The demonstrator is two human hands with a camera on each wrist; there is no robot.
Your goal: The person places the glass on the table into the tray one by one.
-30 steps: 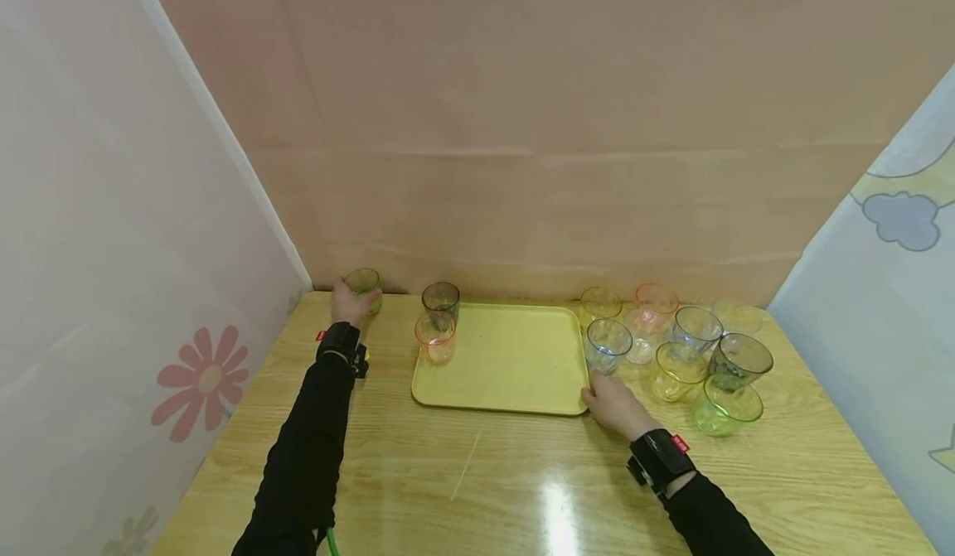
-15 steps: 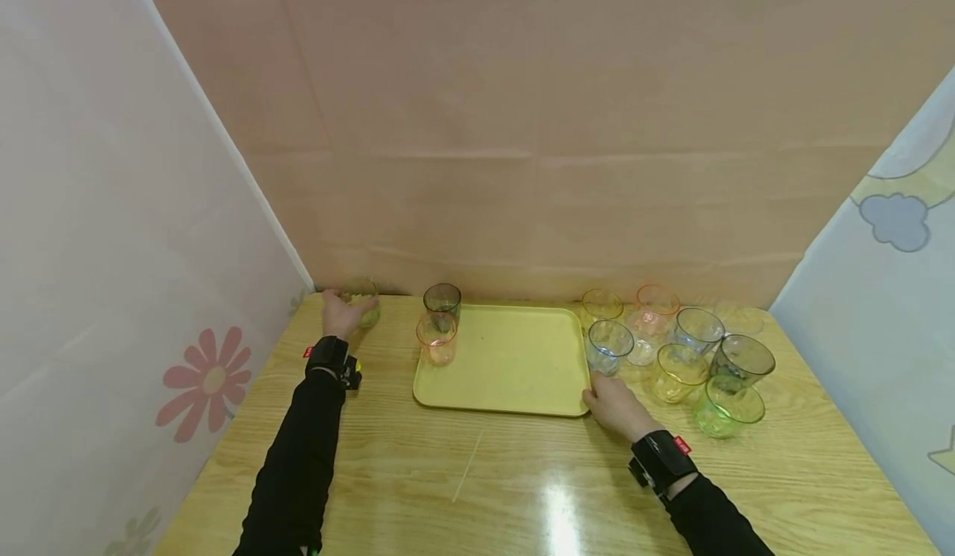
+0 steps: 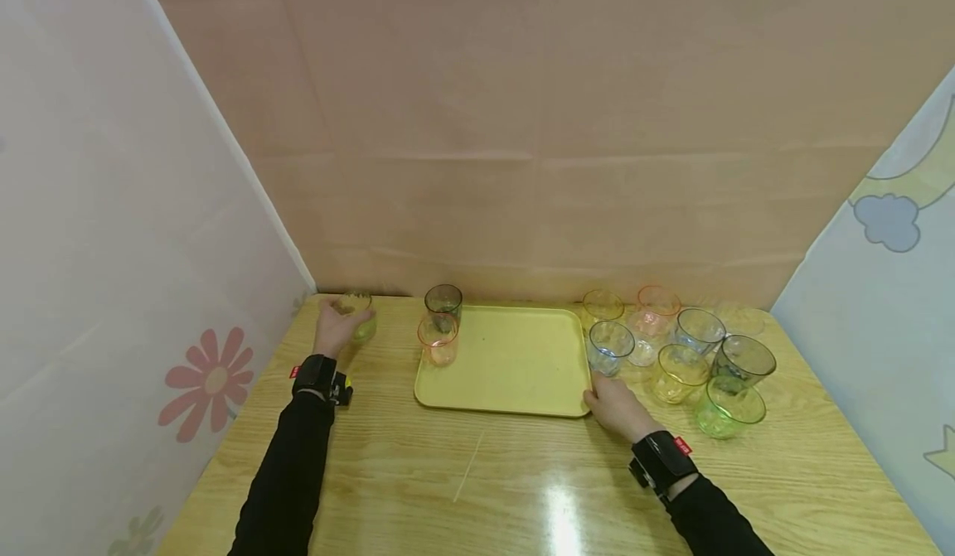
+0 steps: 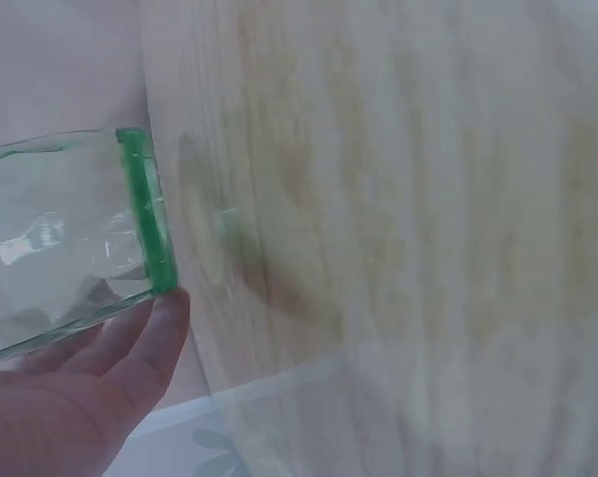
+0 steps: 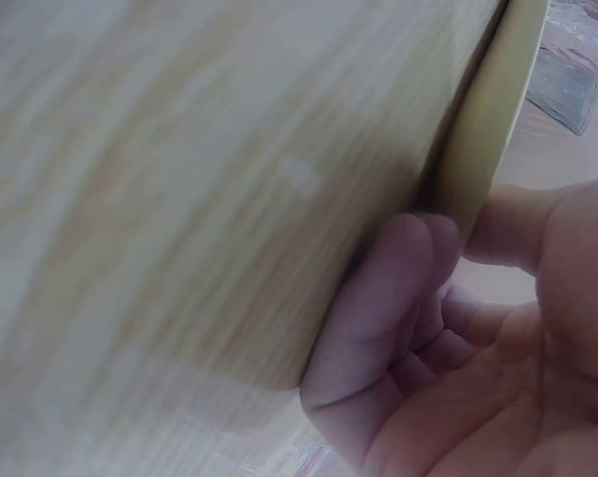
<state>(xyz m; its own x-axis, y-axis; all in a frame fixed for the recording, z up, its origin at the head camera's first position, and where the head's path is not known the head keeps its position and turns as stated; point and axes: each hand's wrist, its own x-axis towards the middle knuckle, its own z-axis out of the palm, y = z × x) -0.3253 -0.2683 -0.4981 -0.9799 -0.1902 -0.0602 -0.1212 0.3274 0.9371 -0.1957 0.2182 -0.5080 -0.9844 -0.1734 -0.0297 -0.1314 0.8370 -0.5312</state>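
Note:
At the back left corner of the table, my left hand grips a green drinking glass. In the left wrist view the thick green base of the glass faces the wood, close over its surface, and the fingers lie along the side. My right hand pinches the right front corner of a yellow tray, thumb on one side and curled fingers on the other in the right wrist view. A pink-rimmed glass and a dark smoky glass stand at the tray's left end.
Right of the tray is a group of several coloured glasses, among them a blue-rimmed glass, a yellow glass and a green glass. A brown paper wall runs along the table's back edge.
My left hand has lowered the green glass and shifted slightly left and towards me. My right hand stays at the tray corner, and the tray has not moved.

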